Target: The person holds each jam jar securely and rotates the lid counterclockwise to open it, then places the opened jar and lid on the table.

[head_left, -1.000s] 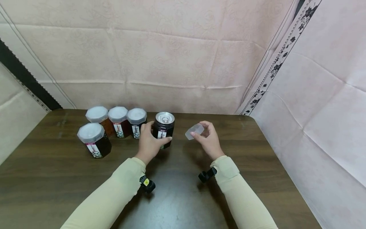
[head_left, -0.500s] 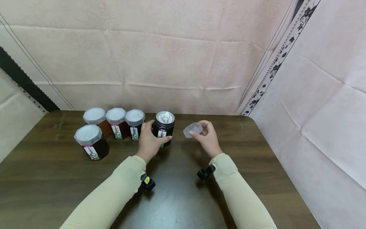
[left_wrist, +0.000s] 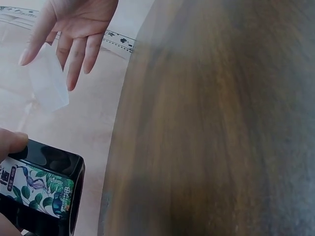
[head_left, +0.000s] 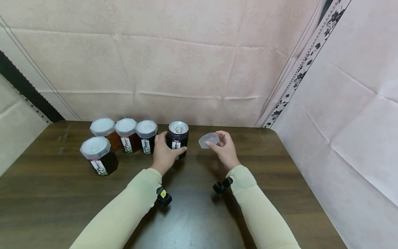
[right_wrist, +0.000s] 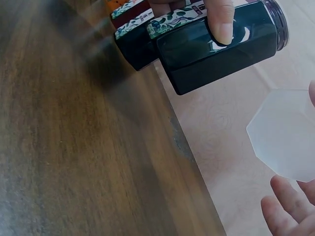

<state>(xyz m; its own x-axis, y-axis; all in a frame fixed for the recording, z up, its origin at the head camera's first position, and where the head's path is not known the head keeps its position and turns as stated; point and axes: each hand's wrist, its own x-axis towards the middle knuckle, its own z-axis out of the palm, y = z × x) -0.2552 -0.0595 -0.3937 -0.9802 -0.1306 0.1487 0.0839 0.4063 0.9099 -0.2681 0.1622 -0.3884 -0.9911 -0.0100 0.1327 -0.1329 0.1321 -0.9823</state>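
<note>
My left hand (head_left: 163, 156) grips a dark jar (head_left: 178, 138), with the thumb across its front label. The jar stands upright near the table's back edge, and its silver pull-tab top shows. In the right wrist view, the left thumb presses on the glossy side of the jar (right_wrist: 221, 56). To its right, my right hand (head_left: 228, 152) pinches a translucent, many-sided plastic lid (head_left: 207, 139) between thumb and fingers, held apart from the jar. Seen from the left wrist, the lid (left_wrist: 49, 83) hangs tilted, with the other fingers spread loosely behind it.
Several similar jars with frosted lids stand to the left: a dark one (head_left: 147, 138), a reddish one (head_left: 126, 136), an amber one (head_left: 104, 128) and a nearer dark one (head_left: 99, 155). A pale cloth wall (head_left: 186, 69) rises behind the brown table (head_left: 192, 214).
My right hand has shifted slightly left with the lid, and the lid has turned a little in its fingers. The left hand keeps its grip on the jar.
</note>
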